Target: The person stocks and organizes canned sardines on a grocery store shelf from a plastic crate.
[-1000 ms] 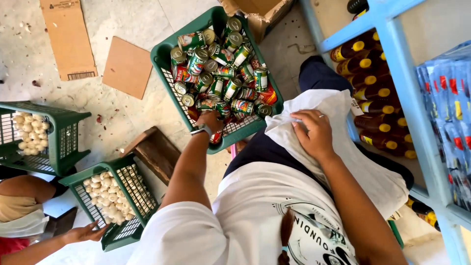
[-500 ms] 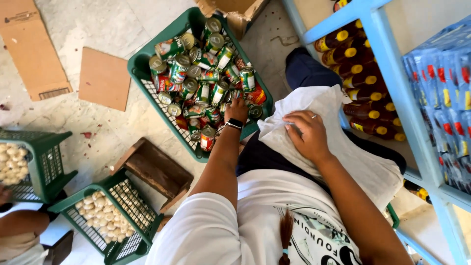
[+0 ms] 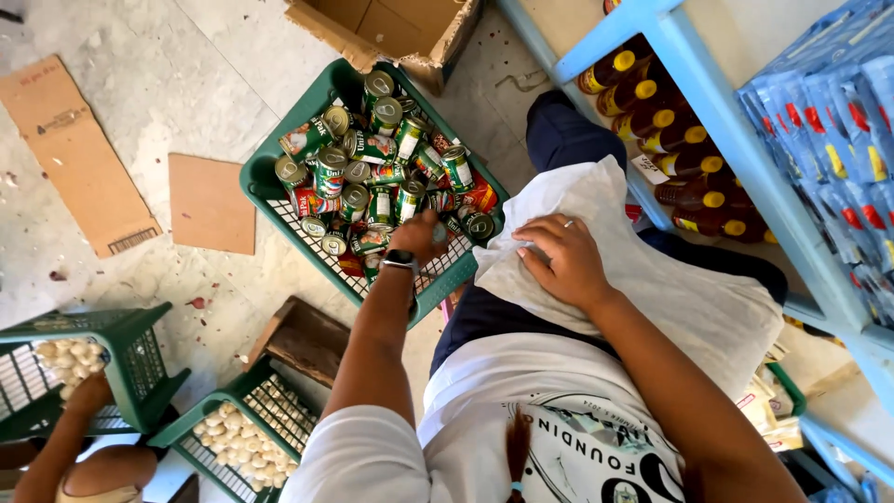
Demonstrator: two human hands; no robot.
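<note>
We are reaching our left hand (image 3: 421, 235) into the green crate (image 3: 265, 191) of tins (image 3: 382, 158), which is standing on the floor just ahead of our knees. The hand is resting on a tin at the near edge of the heap; its fingers are curled over the tin, though we cannot tell whether the grip is really closing on it. A dark watch (image 3: 400, 262) is sitting on that wrist. Right of the crate, our right hand (image 3: 562, 261) is lying flat and open on a white cloth bag (image 3: 689, 307) spread over our lap, pressing it down rather than gripping it. Beyond the crate, a cardboard box (image 3: 391, 28) is standing open. Right of the crate, a blue shelf (image 3: 717, 121) is holding brown bottles (image 3: 666, 121) with yellow caps. Left of the crate, two smaller green baskets (image 3: 140, 373) are holding pale lumps, and another person's arm (image 3: 65, 438) is reaching by them.
</note>
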